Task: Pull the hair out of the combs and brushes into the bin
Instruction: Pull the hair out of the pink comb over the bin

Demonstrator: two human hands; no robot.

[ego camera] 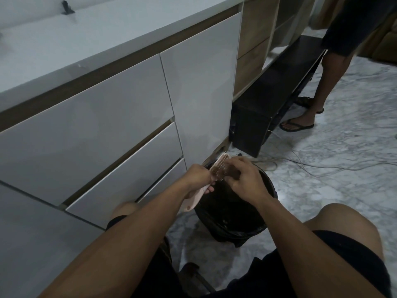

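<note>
Brush (217,168), pink, held above the black-lined bin (234,211); left hand (198,179) clasped around its handle, bristles facing the right hand (245,179); right hand fingers (231,180) curled onto the bristles, pinching at hair there; bin directly beneath both hands.

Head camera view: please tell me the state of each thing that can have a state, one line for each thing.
Brush: held above the bin, bristle side up, hair in the bristles.
Left hand: closed around the brush handle.
Right hand: fingers pinching at the bristles.
Bin: open, lined with a black bag, standing on the floor.
Drawers: all shut.
</note>
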